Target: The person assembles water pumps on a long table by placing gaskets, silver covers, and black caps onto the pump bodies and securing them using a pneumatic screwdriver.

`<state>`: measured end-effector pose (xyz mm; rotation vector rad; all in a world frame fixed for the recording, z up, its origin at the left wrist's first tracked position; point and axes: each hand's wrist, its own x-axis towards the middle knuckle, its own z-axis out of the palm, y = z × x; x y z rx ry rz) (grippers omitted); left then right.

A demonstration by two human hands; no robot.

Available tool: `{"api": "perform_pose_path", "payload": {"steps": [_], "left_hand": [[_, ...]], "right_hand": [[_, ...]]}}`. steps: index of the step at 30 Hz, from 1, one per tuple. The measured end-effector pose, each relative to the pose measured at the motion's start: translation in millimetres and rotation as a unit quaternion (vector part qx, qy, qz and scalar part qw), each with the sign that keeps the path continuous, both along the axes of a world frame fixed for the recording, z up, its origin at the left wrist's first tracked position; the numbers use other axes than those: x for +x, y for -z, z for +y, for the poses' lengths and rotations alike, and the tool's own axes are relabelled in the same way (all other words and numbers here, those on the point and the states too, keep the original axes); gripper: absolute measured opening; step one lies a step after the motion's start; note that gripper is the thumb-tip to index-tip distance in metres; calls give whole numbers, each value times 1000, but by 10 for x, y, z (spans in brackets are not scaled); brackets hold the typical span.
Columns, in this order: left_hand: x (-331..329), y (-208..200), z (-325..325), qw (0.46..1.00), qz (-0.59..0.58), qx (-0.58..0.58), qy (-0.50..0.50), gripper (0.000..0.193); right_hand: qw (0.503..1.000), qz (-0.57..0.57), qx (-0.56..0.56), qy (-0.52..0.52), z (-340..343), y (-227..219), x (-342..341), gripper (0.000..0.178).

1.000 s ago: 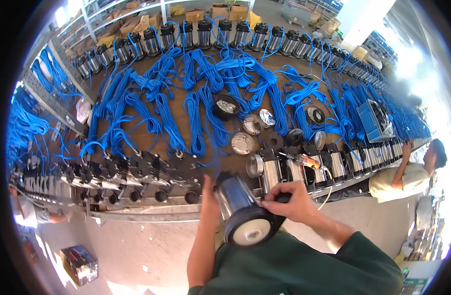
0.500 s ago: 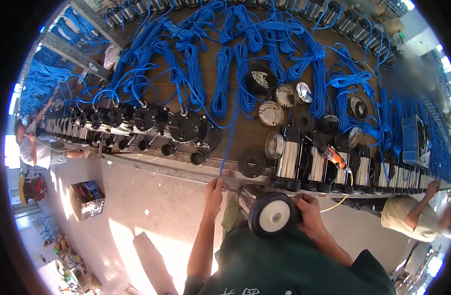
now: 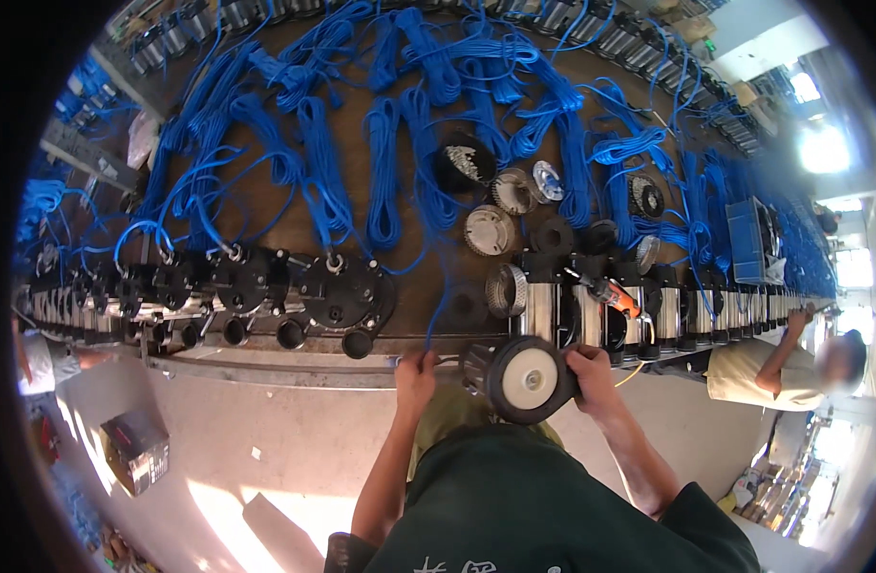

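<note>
A pump motor with a silver cylinder body is held at the bench's near edge. Its black-rimmed end with a cream disc faces me. My right hand grips the black rim from the right, thumb and fingers closed on it. To the left of the motor, my left hand is closed in a pinch on a blue cable, which runs down from the bench. A short dark piece shows between that hand and the motor; I cannot make out what it is.
Bundles of blue cable cover the brown bench. Finished-looking black-topped pumps line its left edge, silver motors its right. An orange power screwdriver rests on them. A bowl of screws stands behind. Another person works at the right.
The motor has moved up closer to the bench edge, its round end facing me more squarely. Both hands keep their hold. The whole view has shifted.
</note>
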<state>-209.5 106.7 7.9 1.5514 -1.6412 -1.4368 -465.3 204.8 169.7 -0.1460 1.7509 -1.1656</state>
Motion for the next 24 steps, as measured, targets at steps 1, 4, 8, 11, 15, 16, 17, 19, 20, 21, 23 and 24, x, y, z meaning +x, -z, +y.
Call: {"api": "perform_pose_path", "payload": {"steps": [1,4,8,11,15,16,17,19,20,21,23,24], "left_hand": [[32,42,34,1000,-10,-14,5,23],[127,257,81,994,-98,-49,19,20],[-105,-332,-10,994,-53,-77,-64,24],[-321,-975,-89,995,77,-40,-53,22],[-643,-1813,-28,989,102,-106,11,20],[-713,-2004,17,986,94,-130,35,20],[-800,-2164,52,984,72,-155,55,19],[-847,-2297,116,974,21,-214,70,19],[-846,-2324,144,968,-6,-241,74,20],[-805,-2338,179,968,-17,-239,70,20],[-661,-2322,318,982,-12,-190,-4,19],[-614,-2308,390,985,-5,-169,-39,19]], "right_hand": [[1000,13,1,-19,9,28,26,17],[995,58,27,-74,-109,-127,105,26],[994,58,24,-88,-34,-58,13,33],[958,168,-19,-233,-62,-229,-246,28],[787,574,-77,-213,-585,-6,-1554,18],[739,630,-8,-238,-741,95,-1911,28],[689,685,11,-238,-827,400,-2291,35],[610,723,46,-322,-988,869,-2787,48],[579,706,66,-403,-1064,981,-2908,54],[580,653,110,-475,-1188,874,-2905,54],[639,604,58,-472,-1307,705,-2897,44],[675,601,-9,-429,-1314,631,-2921,41]]}}
